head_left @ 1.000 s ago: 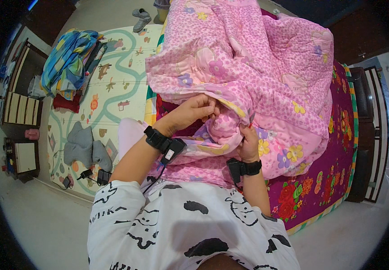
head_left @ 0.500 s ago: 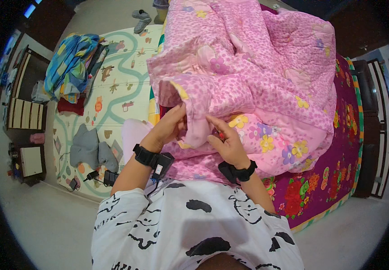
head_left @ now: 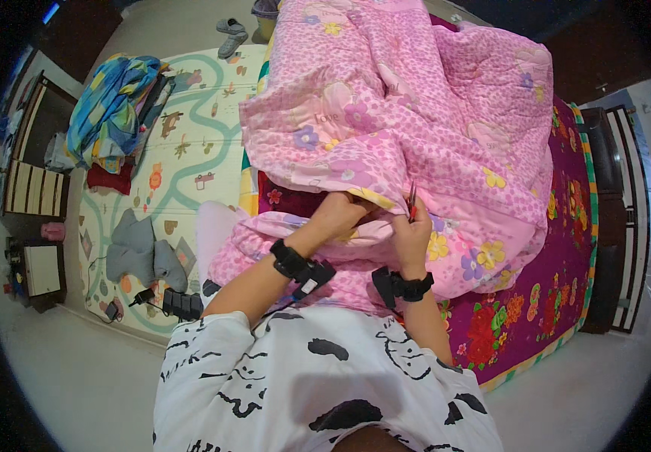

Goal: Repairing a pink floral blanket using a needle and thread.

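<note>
1. Both hands pinch the pink quilt's (head_left: 416, 113) near edge: left hand (head_left: 338, 213) closed on a fold, right hand (head_left: 410, 230) just beside it, fingers pressed together.
2. Beyond the grip, the quilt lies bunched on the bed (head_left: 566, 286), not yet spread flat.

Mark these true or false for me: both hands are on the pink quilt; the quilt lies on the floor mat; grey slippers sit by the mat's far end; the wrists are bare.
1. Both hands, left hand and right hand, grip the pink quilt: true.
2. The quilt lies on the floor mat: false, it lies on the bed.
3. Grey slippers sit by the mat's far end: true.
4. The wrists are bare: false, each wears a black band.
</note>
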### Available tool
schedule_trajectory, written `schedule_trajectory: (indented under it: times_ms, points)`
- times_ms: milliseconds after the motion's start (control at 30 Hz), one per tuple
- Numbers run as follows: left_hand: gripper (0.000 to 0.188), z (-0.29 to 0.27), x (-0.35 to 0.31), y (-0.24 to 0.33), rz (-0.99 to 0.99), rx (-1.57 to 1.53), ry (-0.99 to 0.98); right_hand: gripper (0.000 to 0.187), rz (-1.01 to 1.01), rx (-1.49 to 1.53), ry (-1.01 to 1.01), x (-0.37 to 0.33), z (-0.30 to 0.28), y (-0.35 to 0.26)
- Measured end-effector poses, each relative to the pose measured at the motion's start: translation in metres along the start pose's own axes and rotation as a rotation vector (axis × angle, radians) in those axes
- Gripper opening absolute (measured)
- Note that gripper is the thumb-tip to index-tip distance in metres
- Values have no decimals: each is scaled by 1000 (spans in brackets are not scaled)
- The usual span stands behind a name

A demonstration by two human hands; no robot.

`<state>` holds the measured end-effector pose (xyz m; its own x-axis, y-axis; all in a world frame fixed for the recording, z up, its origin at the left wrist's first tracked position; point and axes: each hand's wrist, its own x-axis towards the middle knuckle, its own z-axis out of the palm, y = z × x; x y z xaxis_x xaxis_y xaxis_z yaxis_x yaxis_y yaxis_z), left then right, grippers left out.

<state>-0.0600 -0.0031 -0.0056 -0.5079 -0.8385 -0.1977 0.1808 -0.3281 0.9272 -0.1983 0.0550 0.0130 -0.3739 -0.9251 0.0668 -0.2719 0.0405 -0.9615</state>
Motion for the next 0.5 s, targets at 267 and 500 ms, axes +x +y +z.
schedule_trajectory:
  times_ms: [267,500]
  points:
    - [21,-43,58,69,345,575,-50,17,534,1016,-258,14,-23,55]
    - [15,-28,56,19,368,458,-148,23,676,1185,-93,19,-34,88]
